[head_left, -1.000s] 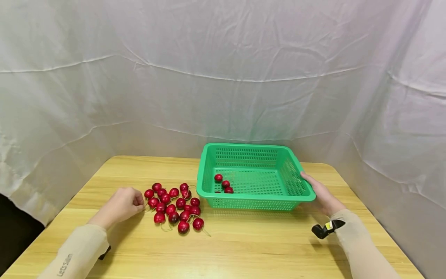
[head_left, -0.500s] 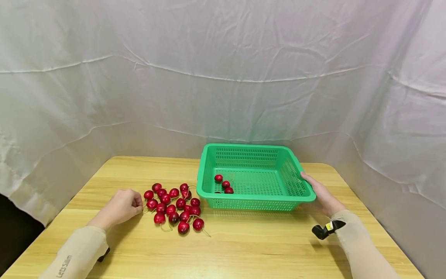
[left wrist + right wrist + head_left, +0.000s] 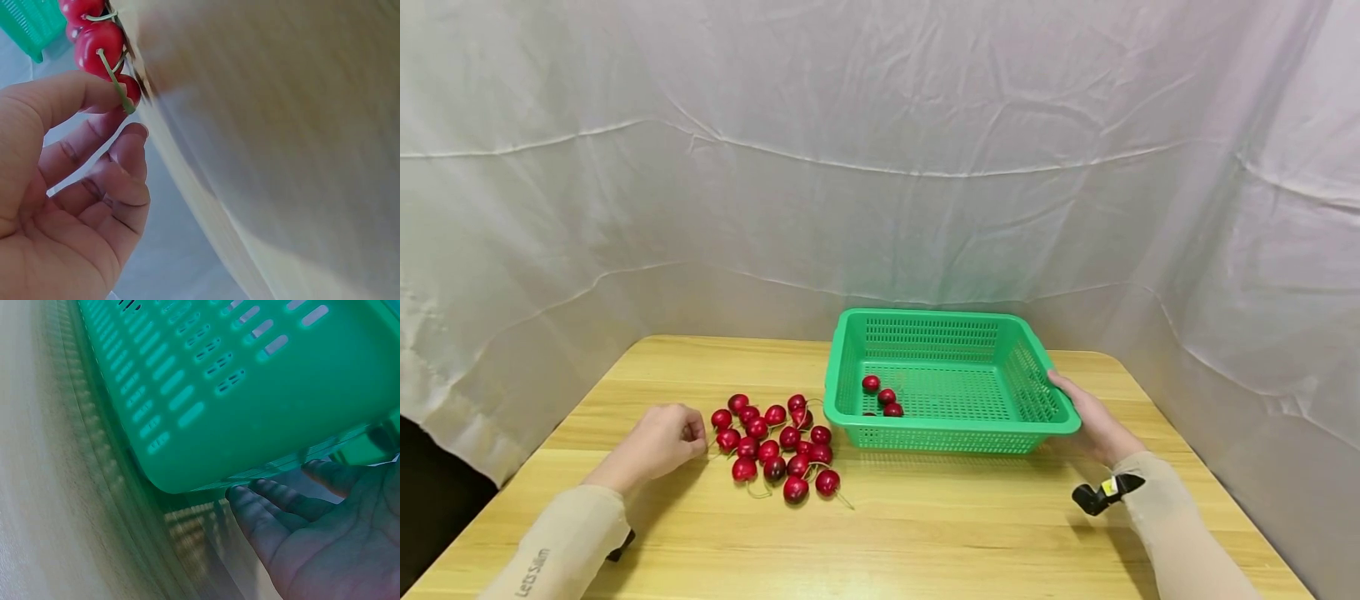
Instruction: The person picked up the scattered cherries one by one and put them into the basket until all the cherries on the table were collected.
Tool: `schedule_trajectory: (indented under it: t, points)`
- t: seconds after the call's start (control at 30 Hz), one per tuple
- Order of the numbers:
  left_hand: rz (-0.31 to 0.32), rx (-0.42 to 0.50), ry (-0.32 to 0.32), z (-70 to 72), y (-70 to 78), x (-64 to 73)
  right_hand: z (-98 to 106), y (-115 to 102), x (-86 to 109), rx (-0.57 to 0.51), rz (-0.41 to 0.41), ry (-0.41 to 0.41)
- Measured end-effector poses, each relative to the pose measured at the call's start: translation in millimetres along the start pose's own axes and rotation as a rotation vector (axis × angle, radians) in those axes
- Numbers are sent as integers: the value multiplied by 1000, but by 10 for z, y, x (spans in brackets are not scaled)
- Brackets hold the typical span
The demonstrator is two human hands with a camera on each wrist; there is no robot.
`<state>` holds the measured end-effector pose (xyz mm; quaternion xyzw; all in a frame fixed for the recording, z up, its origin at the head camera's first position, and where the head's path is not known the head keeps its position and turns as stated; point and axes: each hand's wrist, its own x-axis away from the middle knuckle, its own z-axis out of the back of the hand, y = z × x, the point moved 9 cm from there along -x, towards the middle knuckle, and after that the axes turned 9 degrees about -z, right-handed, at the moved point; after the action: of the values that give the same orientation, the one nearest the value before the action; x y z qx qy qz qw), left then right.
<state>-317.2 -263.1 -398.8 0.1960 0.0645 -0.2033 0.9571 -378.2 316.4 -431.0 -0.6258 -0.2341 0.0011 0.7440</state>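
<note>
In the head view my left hand [image 3: 658, 442] is low over the table, at the left edge of a loose group of red cherries [image 3: 767, 451]. Its thumb and index finger pinch the green stem [image 3: 114, 81] of a cherry [image 3: 99, 47] in the left wrist view; the other fingers curl loosely. My right hand [image 3: 1093, 418] is at the right end of a green slotted plastic basket [image 3: 951, 424]. Its fingers [image 3: 253, 515] reach out nearly straight, tips against the basket's end wall, below the rim. Several cherries [image 3: 887, 397] lie inside the basket at its left side.
The wooden table [image 3: 925, 533] carries the cherries and the basket. A pale cloth curtain [image 3: 880, 208] surrounds its back and sides. A black device [image 3: 1099, 495] is strapped on my right wrist. The basket's left end stands close beside the cherry group.
My left hand has shifted very slightly left, and the cherry beside its fingertips has moved a little down and left. The right hand and basket stay in place.
</note>
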Motion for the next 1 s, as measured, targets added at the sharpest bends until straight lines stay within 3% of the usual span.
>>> schedule_trajectory:
  t: [0.67, 1.0]
  points:
    - [11, 47, 18, 215, 33, -55, -15, -4, -4, -21, 9, -33]
    - [-34, 25, 78, 453, 151, -235, -7, 12, -11, -34, -8, -33]
